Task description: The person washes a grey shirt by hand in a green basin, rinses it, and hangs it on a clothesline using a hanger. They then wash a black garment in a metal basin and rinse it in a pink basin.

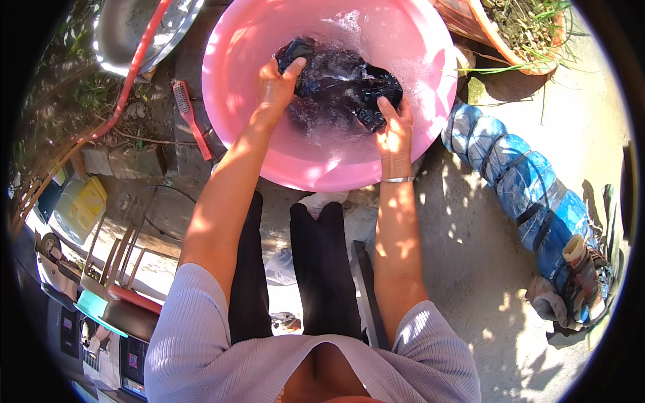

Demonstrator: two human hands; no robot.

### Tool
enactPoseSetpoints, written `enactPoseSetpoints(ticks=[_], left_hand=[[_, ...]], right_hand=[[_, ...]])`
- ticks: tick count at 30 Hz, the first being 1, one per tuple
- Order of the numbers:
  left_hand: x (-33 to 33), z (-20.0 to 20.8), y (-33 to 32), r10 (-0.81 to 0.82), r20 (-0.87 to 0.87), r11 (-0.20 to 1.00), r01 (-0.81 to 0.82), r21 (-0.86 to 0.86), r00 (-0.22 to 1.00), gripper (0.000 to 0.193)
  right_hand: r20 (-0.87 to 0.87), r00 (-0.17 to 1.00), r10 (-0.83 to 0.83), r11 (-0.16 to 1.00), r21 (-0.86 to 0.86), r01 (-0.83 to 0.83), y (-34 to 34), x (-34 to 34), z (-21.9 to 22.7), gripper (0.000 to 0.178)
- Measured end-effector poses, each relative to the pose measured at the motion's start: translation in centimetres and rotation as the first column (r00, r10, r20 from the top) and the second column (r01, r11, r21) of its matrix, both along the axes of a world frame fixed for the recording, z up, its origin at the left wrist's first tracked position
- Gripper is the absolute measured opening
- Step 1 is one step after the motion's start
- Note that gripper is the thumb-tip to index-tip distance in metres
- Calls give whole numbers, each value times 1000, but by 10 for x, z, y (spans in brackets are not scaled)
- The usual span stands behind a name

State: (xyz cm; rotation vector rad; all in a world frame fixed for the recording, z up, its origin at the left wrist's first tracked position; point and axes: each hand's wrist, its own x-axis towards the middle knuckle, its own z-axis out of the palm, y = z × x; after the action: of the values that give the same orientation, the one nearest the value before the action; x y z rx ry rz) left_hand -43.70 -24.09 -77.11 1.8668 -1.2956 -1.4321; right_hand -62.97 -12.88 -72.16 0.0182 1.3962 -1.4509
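A dark, wet, glossy cloth-like item (336,84) stretches between my hands, partly in the soapy water of a wide pink basin (225,64). Its exact kind does not show. My left hand (277,84) has closed on its left end, thumb on top. At the opposite end my right hand (395,126) grips the lower right edge, thumb up and fingers mostly hidden beneath. Foam and small bubbles surround the item, and splashes show toward the far side of the basin.
Left of the basin lies a red-handled scrub brush (191,121), near a red hose (138,64) and a metal basin (144,27). A plant pot (514,40) stands at the far right. A blue tied bundle (524,181) lies along the right.
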Motion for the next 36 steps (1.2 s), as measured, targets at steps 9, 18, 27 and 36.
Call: enactPoseSetpoints(ticks=[9,18,27,36], left_hand=[[45,67,0,36,366,876,147,-459,930,41],[23,64,15,-606,526,598,778,-193,597,78],[2,-8,28,-707,638,529,827,189,306,93],[55,-76,23,-815,499,421,892,163,294,69]], right_hand=[[-228,972,49,995,94,-29,35,-20,89,41],[-691,-58,720,551,621,-558,4,23,42,74],[-299,126,946,311,721,-620,-6,32,-41,86],[-488,60,871,438,715,-546,7,15,-68,37]])
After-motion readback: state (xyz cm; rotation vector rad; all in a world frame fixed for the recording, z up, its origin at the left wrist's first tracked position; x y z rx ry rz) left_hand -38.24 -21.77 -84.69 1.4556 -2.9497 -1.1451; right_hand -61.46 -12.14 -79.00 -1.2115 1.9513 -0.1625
